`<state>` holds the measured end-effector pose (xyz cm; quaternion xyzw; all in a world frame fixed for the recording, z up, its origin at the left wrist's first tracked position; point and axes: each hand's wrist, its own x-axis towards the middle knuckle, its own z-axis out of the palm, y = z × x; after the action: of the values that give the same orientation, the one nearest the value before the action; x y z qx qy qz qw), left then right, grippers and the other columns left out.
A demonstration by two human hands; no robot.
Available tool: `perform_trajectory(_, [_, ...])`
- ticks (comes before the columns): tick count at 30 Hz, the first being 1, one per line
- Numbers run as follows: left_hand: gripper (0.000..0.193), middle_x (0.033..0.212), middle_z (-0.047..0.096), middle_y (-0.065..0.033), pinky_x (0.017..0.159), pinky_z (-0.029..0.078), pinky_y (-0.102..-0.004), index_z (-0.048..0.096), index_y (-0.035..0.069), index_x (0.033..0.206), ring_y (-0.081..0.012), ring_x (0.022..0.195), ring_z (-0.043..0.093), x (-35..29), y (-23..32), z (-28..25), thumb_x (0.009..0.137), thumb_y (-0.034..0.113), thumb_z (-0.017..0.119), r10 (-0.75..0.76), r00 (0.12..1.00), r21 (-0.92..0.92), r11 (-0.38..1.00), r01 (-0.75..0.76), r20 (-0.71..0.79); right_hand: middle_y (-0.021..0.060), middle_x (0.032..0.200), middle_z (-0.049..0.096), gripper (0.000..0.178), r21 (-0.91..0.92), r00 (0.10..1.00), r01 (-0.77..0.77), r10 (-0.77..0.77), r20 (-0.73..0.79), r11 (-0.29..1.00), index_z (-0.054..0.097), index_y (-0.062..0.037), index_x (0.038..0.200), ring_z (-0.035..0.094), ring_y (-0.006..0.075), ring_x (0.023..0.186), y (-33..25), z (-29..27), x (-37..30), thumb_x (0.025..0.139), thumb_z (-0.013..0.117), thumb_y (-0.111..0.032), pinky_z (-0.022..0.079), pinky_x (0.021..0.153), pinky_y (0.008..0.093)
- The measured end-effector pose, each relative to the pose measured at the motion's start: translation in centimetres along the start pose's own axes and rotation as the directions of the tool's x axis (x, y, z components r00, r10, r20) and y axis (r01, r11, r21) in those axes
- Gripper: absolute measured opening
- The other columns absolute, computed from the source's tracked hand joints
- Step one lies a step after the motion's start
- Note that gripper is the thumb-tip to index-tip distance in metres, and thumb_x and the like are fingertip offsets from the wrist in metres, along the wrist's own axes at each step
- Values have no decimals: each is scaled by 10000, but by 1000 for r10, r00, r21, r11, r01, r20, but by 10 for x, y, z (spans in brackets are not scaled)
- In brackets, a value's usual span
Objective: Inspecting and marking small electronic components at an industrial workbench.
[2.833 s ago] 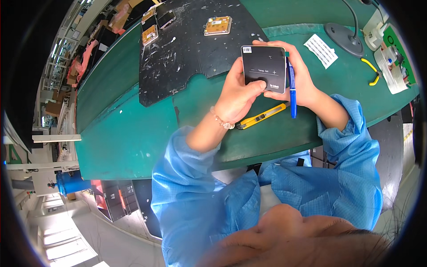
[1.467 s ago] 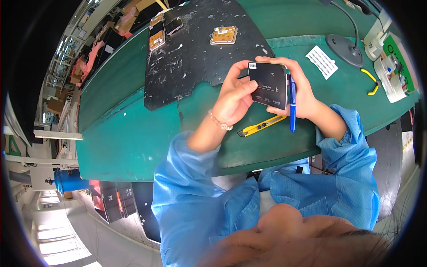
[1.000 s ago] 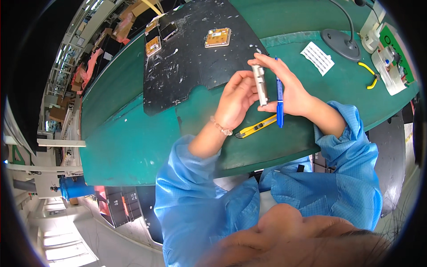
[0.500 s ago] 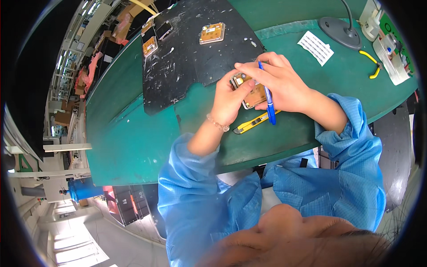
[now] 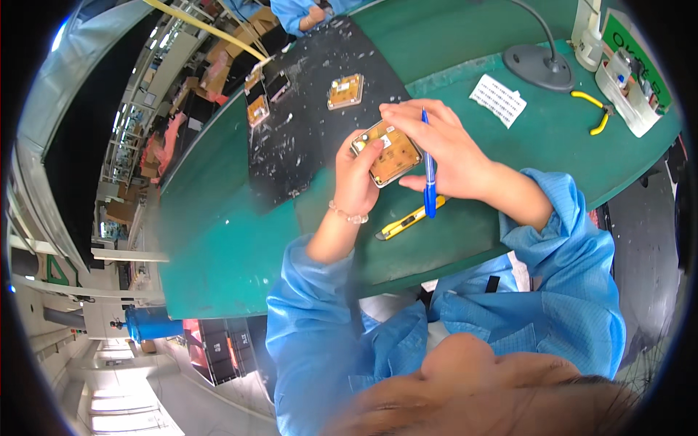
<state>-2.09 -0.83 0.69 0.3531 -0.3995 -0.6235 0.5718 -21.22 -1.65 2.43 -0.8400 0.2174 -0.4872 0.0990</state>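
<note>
The underside of the board [image 5: 396,158] is hidden, as are most fingers of the left hand [image 5: 353,174] beneath it, the pen [image 5: 430,190] covers part of the cutter [image 5: 402,224], the top edge cuts off the lamp [image 5: 536,69] and a co-worker [image 5: 291,13], and the print on the sheet [image 5: 496,100] is too small to read

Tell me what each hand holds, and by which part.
The left hand grips the panel by its left side, thumb on top. The right hand holds the pen around its middle; whether it touches the panel is unclear.
</note>
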Motion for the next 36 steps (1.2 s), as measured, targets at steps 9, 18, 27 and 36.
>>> perform_trajectory(9, [128,848,617,-56,652,551,-301,561,17,937,-138,749,633,144,8,89,837,37,638,65,996,114,991,-71,53,110,1191,591,604,-36,941,74,-82,-330,997,531,-74,1195,554,330,1024,8,-17,3,619,678,29,428,894,439])
perform_trajectory(18, [186,844,612,-57,546,551,-294,571,23,941,-163,705,645,203,-26,144,796,64,680,97,995,134,986,-98,9,113,1113,613,500,23,912,43,-30,-408,999,556,-71,1089,570,324,974,11,-19,7,616,582,89,446,842,414])
perform_trajectory(27, [157,827,615,-50,571,557,-304,575,18,917,-166,694,650,217,-26,167,802,51,677,173,982,250,956,-150,-71,113,1146,610,495,29,903,54,-37,-429,998,559,-76,1082,567,319,969,5,-23,4,620,557,100,431,823,412])
perform_trajectory(36, [200,835,616,-57,576,559,-307,569,5,943,-170,697,651,220,-33,165,789,54,687,209,976,250,949,-190,-52,94,1113,622,492,15,896,87,-72,-438,996,559,-90,1079,571,304,940,10,-25,6,620,566,87,412,806,403])
